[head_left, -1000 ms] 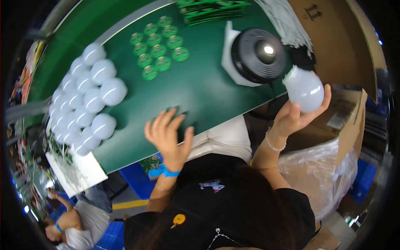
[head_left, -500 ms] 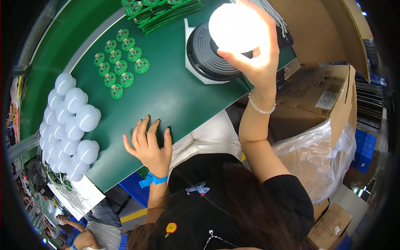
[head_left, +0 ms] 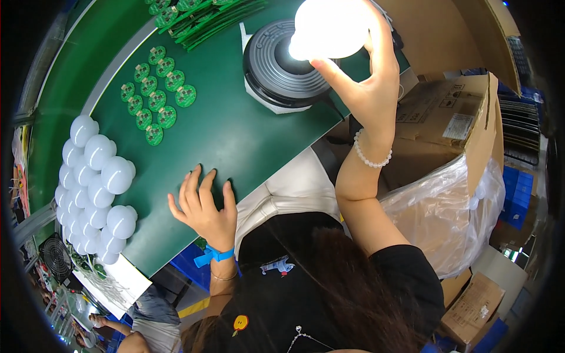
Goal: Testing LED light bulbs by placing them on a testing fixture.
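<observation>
My right hand (head_left: pixel 371 88) grips a brightly glowing round light bulb (head_left: pixel 331 29), with the thumb on its near side. The bulb is held over a dark grey round device (head_left: pixel 288 65) with ringed ridges, which sits on a white base on the green table. Glare washes out the bulb's outline and some of my fingers. My left hand (head_left: pixel 206 206) rests on the table near its front edge, fingers spread, holding nothing. A blue band is round that wrist. Rows of small round green circuit boards (head_left: pixel 157 100) lie beyond it.
White bulb covers (head_left: pixel 101 189) are clustered at the table's left. Stacked green board strips (head_left: pixel 206 23) lie at the back. Open cardboard boxes (head_left: pixel 435 112), one with clear plastic (head_left: pixel 435 217), stand at the right. Another person (head_left: pixel 150 326) sits at the lower left.
The glowing bulb has tilted in my right hand, and its narrow end now points left above the round device. My left hand stays spread on the table. The view has shifted slightly.
</observation>
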Demonstrator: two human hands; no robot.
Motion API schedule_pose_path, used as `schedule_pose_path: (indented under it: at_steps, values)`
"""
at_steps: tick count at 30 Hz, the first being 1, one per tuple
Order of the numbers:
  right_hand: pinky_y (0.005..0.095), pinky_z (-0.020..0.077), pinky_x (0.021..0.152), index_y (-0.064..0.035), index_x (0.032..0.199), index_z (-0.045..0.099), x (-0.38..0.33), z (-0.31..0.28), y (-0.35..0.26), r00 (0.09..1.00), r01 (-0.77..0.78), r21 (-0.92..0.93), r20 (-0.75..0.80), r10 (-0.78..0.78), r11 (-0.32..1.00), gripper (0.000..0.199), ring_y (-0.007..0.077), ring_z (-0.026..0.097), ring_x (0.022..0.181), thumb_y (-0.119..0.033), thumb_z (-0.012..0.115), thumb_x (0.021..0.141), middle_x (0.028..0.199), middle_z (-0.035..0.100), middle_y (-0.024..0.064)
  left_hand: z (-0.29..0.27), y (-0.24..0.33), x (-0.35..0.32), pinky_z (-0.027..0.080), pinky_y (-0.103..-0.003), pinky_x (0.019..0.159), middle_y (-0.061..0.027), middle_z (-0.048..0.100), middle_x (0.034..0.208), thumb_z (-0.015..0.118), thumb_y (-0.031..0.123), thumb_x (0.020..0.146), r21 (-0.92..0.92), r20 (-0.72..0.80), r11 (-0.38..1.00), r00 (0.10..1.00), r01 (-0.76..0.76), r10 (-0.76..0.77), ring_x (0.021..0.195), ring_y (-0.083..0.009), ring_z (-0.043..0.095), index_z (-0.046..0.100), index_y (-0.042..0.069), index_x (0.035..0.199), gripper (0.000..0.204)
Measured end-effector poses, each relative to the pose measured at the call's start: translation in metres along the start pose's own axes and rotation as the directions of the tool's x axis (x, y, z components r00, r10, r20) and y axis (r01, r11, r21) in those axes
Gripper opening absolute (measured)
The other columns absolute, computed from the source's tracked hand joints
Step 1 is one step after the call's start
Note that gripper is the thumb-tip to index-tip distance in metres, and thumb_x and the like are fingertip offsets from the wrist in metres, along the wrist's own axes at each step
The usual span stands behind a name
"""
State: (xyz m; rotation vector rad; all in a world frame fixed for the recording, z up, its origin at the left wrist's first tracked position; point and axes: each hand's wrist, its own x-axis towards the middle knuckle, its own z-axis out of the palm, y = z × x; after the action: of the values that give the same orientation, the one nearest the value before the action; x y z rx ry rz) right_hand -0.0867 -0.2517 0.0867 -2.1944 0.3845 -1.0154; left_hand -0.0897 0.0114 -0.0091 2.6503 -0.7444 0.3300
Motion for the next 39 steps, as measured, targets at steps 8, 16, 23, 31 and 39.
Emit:
schedule_pose_path:
  at_steps: [8,16,23,31,39]
  values:
    - [0.0346,0.0435,0.087,0.0046,0.113,0.05,-0.016,-0.007,0.002,0.999,0.044,-0.031,-0.003,-0.044,0.999,0.06,0.0263,0.057,0.099,-0.012,0.078,0.063,0.108,0.057,0.0178,-0.001,0.0,0.0,0.017,-0.048,0.104,-0.0017,0.055,0.115,0.068,0.02,0.071,-0.026,0.014,1.0,1.0,0.017,-0.017,0.111,-0.0216,0.048,0.06,0.015,0.098,0.029]
    - [0.0348,0.0441,0.086,0.0036,0.11,0.053,-0.014,0.001,0.004,0.999,0.032,0.077,0.025,-0.034,0.997,0.055,0.0267,0.057,0.096,-0.011,0.078,0.063,0.106,0.057,0.0175,-0.001,-0.001,-0.001,0.017,-0.048,0.103,-0.0017,0.056,0.115,0.068,0.021,0.071,-0.03,-0.012,1.0,1.0,-0.003,0.003,0.111,-0.0215,0.048,0.061,0.015,0.098,0.028]
    - [0.0353,0.0459,0.079,0.0006,0.092,0.062,0.017,0.043,0.035,0.832,0.548,0.147,-0.202,-0.517,0.824,0.031,0.0271,0.059,0.084,-0.008,0.075,0.065,0.09,0.063,0.0118,-0.001,-0.002,-0.002,0.018,-0.047,0.103,-0.0013,0.056,0.114,0.068,0.021,0.072,-0.018,-0.015,1.0,1.0,-0.012,0.012,0.109,-0.0211,0.049,0.061,0.015,0.097,0.027]
    - [0.032,0.045,0.079,0.0037,0.097,0.06,0.006,0.04,0.038,0.982,0.156,0.219,-0.141,-0.127,0.963,0.023,0.0248,0.059,0.083,-0.015,0.058,0.084,0.089,0.062,0.0137,0.0,-0.002,-0.002,0.018,-0.047,0.103,-0.0012,0.056,0.114,0.068,0.022,0.072,-0.021,-0.041,0.999,0.999,-0.029,0.028,0.109,-0.0206,0.05,0.061,0.014,0.096,0.026]
    - [0.0325,0.0375,0.093,0.0092,0.117,0.047,-0.01,0.016,0.029,0.991,0.133,0.278,-0.058,-0.122,0.951,0.041,0.023,0.051,0.105,-0.018,0.052,0.088,0.11,0.056,0.015,-0.001,-0.003,-0.002,0.019,-0.047,0.103,-0.0008,0.056,0.114,0.068,0.022,0.072,-0.017,-0.045,0.999,0.998,-0.036,0.035,0.108,-0.0204,0.05,0.061,0.014,0.095,0.026]
